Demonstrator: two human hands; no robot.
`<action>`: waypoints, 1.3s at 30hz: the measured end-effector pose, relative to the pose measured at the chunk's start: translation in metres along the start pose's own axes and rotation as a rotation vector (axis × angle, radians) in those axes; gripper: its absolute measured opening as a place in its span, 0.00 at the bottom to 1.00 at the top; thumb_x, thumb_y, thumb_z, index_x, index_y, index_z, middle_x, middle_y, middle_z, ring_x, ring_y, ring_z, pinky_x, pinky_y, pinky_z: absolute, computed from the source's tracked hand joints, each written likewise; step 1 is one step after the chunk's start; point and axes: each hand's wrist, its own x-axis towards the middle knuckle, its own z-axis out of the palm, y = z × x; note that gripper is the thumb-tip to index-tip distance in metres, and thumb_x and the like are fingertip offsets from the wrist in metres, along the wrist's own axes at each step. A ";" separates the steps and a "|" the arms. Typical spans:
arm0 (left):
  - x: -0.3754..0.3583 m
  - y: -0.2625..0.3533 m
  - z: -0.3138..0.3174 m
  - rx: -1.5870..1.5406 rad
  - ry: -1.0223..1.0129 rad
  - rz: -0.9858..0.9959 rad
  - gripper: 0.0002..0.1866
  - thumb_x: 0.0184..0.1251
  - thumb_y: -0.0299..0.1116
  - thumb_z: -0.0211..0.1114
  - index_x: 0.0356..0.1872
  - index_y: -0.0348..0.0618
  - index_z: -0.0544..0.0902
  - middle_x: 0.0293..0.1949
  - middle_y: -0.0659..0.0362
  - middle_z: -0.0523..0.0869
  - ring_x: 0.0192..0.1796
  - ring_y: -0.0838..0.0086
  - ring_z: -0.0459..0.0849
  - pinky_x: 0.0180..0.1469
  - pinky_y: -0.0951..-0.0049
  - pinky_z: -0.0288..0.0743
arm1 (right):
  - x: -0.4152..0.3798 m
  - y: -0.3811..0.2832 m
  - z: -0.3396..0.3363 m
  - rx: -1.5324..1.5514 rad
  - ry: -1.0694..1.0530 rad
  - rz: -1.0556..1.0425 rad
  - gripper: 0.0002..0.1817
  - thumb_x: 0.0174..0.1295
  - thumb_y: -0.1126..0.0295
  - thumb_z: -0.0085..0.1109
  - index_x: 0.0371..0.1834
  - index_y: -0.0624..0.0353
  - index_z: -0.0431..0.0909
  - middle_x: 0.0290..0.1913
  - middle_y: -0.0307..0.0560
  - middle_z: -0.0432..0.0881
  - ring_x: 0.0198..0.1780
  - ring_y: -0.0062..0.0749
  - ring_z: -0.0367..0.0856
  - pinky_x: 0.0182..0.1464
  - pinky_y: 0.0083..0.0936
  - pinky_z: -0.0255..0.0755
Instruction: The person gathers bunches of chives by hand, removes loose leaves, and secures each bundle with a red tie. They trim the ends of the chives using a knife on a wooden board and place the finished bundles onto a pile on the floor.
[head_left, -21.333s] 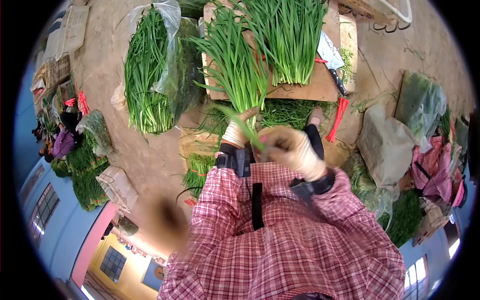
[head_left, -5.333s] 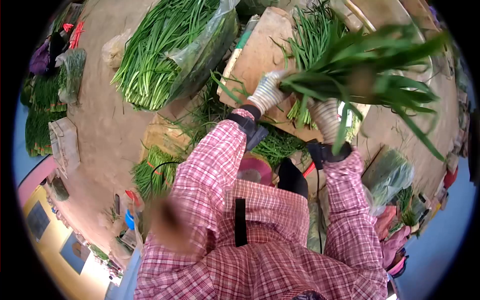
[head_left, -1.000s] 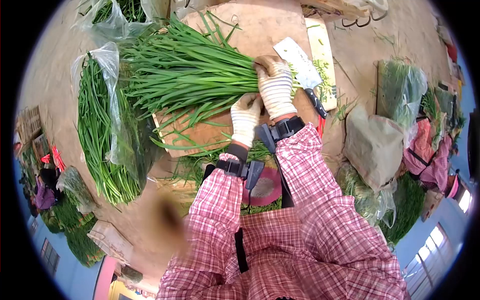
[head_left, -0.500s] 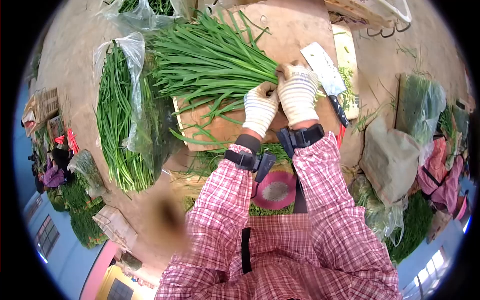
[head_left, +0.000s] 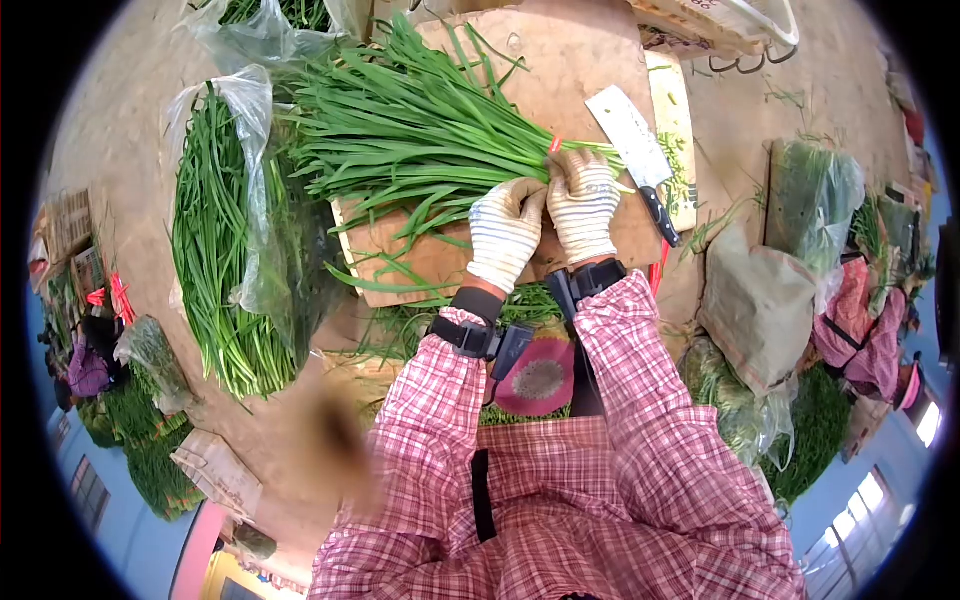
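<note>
A large bunch of long green chives (head_left: 420,130) lies across a wooden board (head_left: 560,40), its pale cut ends to the right. A narrow red tie (head_left: 555,144) crosses the bunch near those ends. My right hand (head_left: 583,200), in a striped white glove with soiled fingertips, pinches at the near side of the bunch, right where the red tie runs under the fingers. Close beside it, my gloved left hand (head_left: 507,228) is closed in a pinch; what lies between its fingertips is hidden. To the right, a cleaver (head_left: 630,130) with a black handle lies flat.
Chopped stem ends lie on a pale strip (head_left: 675,150) beyond the cleaver. More chives in a clear plastic bag (head_left: 255,120) lie at left. A basket (head_left: 720,20) stands at the upper right, a grey sack (head_left: 755,305) at right. Something pink and round (head_left: 538,377) sits below my wrists.
The red tie now shows around the bunch, where my right hand covered it before. Both hands have come down slightly toward me, and the view has shifted a little.
</note>
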 end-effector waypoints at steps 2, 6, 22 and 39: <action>0.000 -0.002 0.000 0.087 0.013 0.104 0.04 0.59 0.23 0.65 0.33 0.33 0.84 0.30 0.51 0.85 0.29 0.73 0.82 0.36 0.73 0.76 | -0.002 0.004 0.001 0.094 -0.014 0.003 0.09 0.51 0.74 0.60 0.37 0.55 0.80 0.36 0.53 0.78 0.41 0.54 0.75 0.44 0.46 0.70; 0.012 0.011 0.004 0.228 0.020 0.262 0.04 0.60 0.23 0.64 0.34 0.32 0.84 0.29 0.54 0.85 0.30 0.76 0.81 0.37 0.75 0.76 | 0.000 0.011 0.000 0.158 0.015 -0.011 0.11 0.48 0.77 0.58 0.36 0.55 0.82 0.35 0.52 0.78 0.42 0.53 0.75 0.44 0.45 0.71; 0.066 0.014 0.005 0.191 -0.160 -0.115 0.06 0.59 0.26 0.65 0.31 0.32 0.85 0.23 0.59 0.85 0.23 0.82 0.78 0.27 0.79 0.74 | 0.018 0.011 -0.024 0.071 -0.121 -0.167 0.06 0.52 0.71 0.57 0.33 0.56 0.79 0.31 0.52 0.79 0.36 0.53 0.76 0.41 0.44 0.70; 0.069 0.028 0.009 0.494 -0.160 0.022 0.09 0.55 0.33 0.64 0.34 0.42 0.87 0.29 0.48 0.86 0.32 0.60 0.86 0.39 0.66 0.79 | -0.004 0.016 -0.007 0.050 -0.049 -0.173 0.12 0.45 0.78 0.56 0.36 0.57 0.78 0.33 0.52 0.78 0.40 0.54 0.75 0.45 0.44 0.70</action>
